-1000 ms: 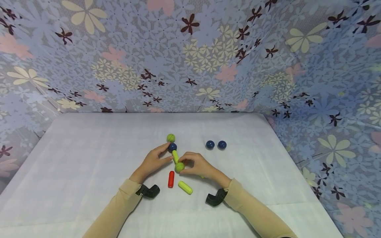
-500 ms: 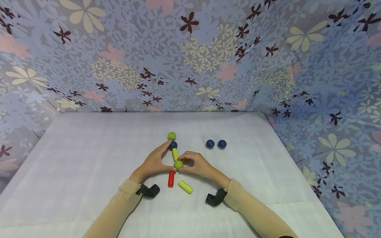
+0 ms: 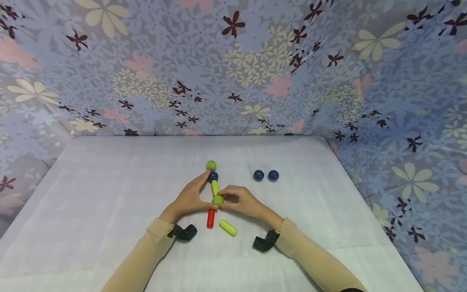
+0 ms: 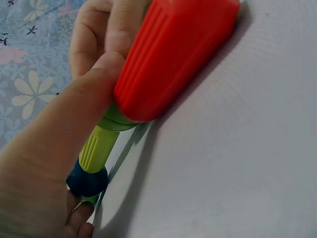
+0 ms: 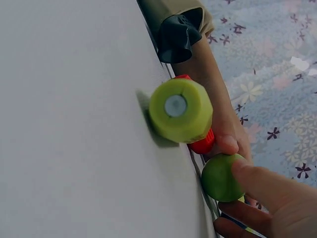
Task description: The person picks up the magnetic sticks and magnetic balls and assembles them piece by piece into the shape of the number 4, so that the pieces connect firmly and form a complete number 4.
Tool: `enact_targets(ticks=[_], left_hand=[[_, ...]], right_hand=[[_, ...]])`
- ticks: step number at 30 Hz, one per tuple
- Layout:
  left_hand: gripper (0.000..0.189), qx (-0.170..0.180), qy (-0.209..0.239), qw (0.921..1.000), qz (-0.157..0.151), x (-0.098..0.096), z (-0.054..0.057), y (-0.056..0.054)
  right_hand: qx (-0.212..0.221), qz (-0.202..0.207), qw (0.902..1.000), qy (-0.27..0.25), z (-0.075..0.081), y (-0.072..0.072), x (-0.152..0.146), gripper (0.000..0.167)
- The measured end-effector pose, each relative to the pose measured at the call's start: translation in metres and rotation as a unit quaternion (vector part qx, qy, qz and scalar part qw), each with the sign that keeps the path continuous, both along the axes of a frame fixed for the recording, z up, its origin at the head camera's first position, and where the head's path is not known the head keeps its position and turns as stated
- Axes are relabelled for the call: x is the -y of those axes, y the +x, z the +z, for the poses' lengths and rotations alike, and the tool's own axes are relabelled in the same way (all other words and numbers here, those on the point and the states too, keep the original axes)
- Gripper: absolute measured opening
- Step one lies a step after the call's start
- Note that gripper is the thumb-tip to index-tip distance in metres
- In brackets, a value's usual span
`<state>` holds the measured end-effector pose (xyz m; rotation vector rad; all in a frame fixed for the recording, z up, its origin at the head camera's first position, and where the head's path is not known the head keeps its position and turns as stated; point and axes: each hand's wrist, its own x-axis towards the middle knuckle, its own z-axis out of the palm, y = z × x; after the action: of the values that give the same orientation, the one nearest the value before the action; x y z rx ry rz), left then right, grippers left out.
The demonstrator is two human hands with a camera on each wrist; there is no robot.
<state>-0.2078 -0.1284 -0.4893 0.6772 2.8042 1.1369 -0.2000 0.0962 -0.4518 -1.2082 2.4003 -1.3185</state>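
Note:
A short chain made of a blue ball (image 3: 213, 176), a yellow-green magnetic rod (image 3: 215, 187) and a green ball (image 3: 218, 200) lies between both hands. My left hand (image 3: 187, 197) spans it, fingers at the blue ball and thumb at the green one. With thumb and fingertips my right hand (image 3: 242, 201) pinches that green ball (image 5: 222, 177). Another green ball (image 3: 211, 165) sits at the far end, right beside the blue one. A red rod (image 3: 210, 219) lies just below the left thumb, and it fills the foreground of the left wrist view.
A loose yellow-green rod (image 3: 228, 228) lies nearer the front, its magnet end facing the right wrist camera. Two blue balls (image 3: 258, 175) rest side by side at the back right. A white cloth covers the table (image 3: 127, 170); flowered fabric (image 3: 204, 73) hangs behind it.
My left thumb has moved from beside the rod down to the near green ball. That ball and the right fingertips have shifted slightly left, and the chain stands straighter.

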Motion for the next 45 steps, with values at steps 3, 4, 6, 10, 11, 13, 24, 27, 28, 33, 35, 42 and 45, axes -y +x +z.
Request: enact_targets(ticks=[3,4,6,10,11,13,24,27,28,33,35,42,45], left_hand=[[0.117,-0.003,-0.003,1.0,-0.001,-0.002,0.001,0.0],[0.117,-0.002,-0.005,1.0,0.0,-0.002,0.001,-0.001],[0.117,-0.002,-0.007,1.0,0.0,-0.002,0.001,-0.001],[0.117,0.005,-0.01,0.9999,0.002,-0.001,0.002,-0.001],[0.117,0.007,-0.008,0.9999,0.002,0.0,0.002,0.0],[0.117,0.011,-0.011,0.9999,0.004,0.0,0.002,0.0],[0.117,0.015,-0.006,0.9998,0.008,0.001,-0.001,0.002],[0.117,0.013,-0.004,0.9999,0.006,0.001,-0.001,0.002],[0.117,0.013,-0.005,0.9999,0.005,0.001,-0.001,0.002],[0.118,0.015,-0.003,0.9999,0.008,0.002,0.0,0.001],[0.118,0.017,0.001,0.9998,0.009,0.002,0.001,0.001],[0.119,0.019,-0.009,0.9998,0.005,0.001,-0.002,0.001],[0.118,0.017,-0.007,0.9998,0.007,0.001,-0.002,0.001]], right_hand=[[-0.001,-0.016,0.9999,-0.005,0.003,0.003,-0.004,0.03],[-0.002,-0.022,0.9997,-0.01,0.004,0.004,-0.005,0.03],[-0.007,-0.035,0.9992,-0.016,0.005,0.005,-0.008,0.028],[-0.017,-0.066,0.9974,-0.023,-0.002,0.004,-0.014,0.027],[-0.018,-0.073,0.9969,-0.022,-0.007,0.003,-0.016,0.028],[-0.018,-0.086,0.9959,-0.024,-0.017,0.002,-0.022,0.029],[-0.04,-0.136,0.9885,-0.053,-0.037,0.012,-0.051,0.031],[-0.042,-0.145,0.9873,-0.052,-0.038,0.017,-0.056,0.033],[-0.041,-0.15,0.9866,-0.049,-0.038,0.019,-0.057,0.035],[-0.044,-0.169,0.9841,-0.034,-0.04,0.024,-0.058,0.043],[-0.041,-0.172,0.9837,-0.031,-0.041,0.026,-0.058,0.049],[-0.025,-0.169,0.9852,-0.005,-0.039,0.03,-0.06,0.061],[-0.036,-0.156,0.9871,-0.008,-0.039,0.03,-0.06,0.061]])
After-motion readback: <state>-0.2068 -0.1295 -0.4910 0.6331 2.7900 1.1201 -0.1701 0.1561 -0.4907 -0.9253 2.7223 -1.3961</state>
